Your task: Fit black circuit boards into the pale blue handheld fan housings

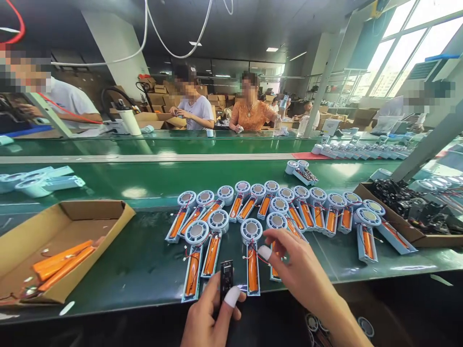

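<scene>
My left hand (217, 308) grips a small black circuit board (226, 279) upright between thumb and fingers, a white cover on the thumb. Just beyond it lies a light blue handheld fan housing (252, 231) with a round head and an orange battery (252, 270) in its handle. Red and dark wires come out below the head. My right hand (294, 260) hovers at the right of these wires, thumb and index finger bent but apart; whether they touch a wire is unclear. Its thumb also wears a white cover. Another housing (277, 220) is partly hidden behind this hand.
Several similar housings (217, 219) lie in rows on the green bench. A cardboard box (119, 212) with orange batteries (61, 265) stands left; a box of black parts (401, 202) stands right. Co-workers (197, 108) sit across the bench. A slanted metal post (427, 144) rises at right.
</scene>
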